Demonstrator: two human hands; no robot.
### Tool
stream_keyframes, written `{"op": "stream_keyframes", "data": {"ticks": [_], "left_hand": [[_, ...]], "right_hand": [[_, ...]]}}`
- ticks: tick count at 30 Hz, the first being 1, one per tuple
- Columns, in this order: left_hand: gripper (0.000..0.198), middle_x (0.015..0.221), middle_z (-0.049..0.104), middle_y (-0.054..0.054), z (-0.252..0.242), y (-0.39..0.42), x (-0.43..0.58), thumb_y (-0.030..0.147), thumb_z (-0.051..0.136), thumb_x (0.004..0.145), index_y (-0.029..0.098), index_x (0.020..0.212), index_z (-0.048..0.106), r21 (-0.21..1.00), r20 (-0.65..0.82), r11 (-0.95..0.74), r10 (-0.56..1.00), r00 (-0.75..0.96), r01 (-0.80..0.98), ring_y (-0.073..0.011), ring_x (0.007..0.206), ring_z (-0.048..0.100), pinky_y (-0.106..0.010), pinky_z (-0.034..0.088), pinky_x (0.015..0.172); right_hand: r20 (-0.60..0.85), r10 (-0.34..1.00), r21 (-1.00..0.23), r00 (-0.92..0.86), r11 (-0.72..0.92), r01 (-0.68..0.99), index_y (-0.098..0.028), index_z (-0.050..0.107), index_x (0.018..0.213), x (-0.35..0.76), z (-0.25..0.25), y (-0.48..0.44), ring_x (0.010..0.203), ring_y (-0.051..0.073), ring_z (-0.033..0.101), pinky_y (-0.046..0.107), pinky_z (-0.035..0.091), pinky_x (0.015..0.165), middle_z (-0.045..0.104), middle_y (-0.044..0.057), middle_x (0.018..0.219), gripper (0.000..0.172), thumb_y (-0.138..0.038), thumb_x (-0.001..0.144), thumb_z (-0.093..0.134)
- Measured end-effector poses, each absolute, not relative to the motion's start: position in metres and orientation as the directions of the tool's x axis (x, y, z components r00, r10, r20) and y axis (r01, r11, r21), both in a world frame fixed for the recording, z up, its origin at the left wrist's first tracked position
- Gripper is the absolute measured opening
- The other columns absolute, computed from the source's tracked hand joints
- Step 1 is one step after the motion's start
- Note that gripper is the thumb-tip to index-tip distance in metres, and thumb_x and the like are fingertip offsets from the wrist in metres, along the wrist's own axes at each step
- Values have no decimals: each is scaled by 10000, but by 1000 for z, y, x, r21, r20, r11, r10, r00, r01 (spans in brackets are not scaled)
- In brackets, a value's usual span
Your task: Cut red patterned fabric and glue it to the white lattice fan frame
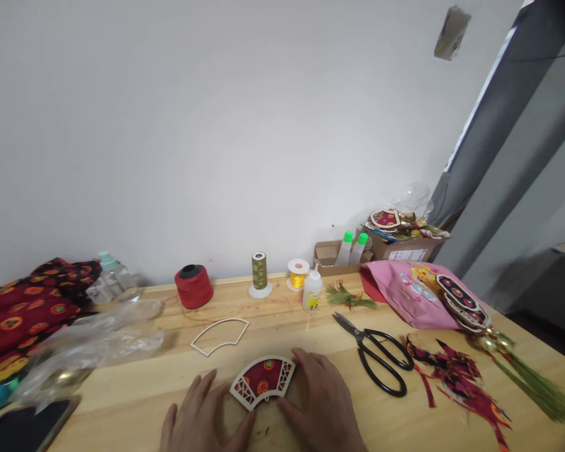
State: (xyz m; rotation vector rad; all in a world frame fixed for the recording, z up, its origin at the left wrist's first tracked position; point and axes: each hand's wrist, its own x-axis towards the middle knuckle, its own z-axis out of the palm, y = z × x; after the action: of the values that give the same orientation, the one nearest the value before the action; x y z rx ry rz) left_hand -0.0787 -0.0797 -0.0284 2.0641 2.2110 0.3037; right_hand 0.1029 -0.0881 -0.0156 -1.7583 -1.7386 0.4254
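A small fan-shaped ornament, with a pale cut-out frame over dark red patterned fabric, lies near the front of the table between my hands. My left hand has its thumb and forefinger at the ornament's left end. The right end sits between the thumb and forefinger of my right hand. Just behind lies a plain fan-shaped frame with nothing inside its outline. Black-handled scissors rest to the right of my right hand, blades pointing away to the left.
Along the wall stand red thread, a green thread spool, yellow cord and a glue bottle. Fabric scraps and a pink bag lie right. Patterned cloth, plastic wrap and a phone lie left.
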Motion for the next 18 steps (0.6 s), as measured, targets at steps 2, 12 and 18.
{"op": "stream_keyframes", "data": {"ticks": [2, 12, 18], "left_hand": [[495, 1275, 468, -97, -29, -80, -79, 498, 395, 664, 207, 1014, 590, 209, 71, 63, 994, -80, 976, -258, 1206, 352, -468, 224, 965], [505, 1284, 457, -101, -28, -79, -79, 494, 388, 665, 197, 1021, 589, 205, 53, 58, 996, -70, 977, -259, 1210, 346, -463, 222, 967], [481, 1282, 459, -102, -29, -81, -79, 484, 396, 665, 201, 1002, 591, 202, 62, 68, 995, -82, 977, -257, 1210, 346, -474, 215, 971]], "right_hand": [[197, 977, -627, 86, 57, 777, -172, 546, 1100, 103, -16, -88, 968, 239, 516, 341, 377, 871, 607, 75, 1016, 529, -197, 580, 640], [227, 972, -578, 54, 90, 811, -193, 545, 1105, 102, -15, -88, 947, 237, 529, 336, 387, 858, 617, 70, 1005, 511, -215, 601, 634], [242, 968, -556, 68, 81, 827, -196, 554, 1095, 101, -17, -88, 925, 233, 538, 329, 398, 838, 626, 69, 969, 501, -235, 603, 639]]}}
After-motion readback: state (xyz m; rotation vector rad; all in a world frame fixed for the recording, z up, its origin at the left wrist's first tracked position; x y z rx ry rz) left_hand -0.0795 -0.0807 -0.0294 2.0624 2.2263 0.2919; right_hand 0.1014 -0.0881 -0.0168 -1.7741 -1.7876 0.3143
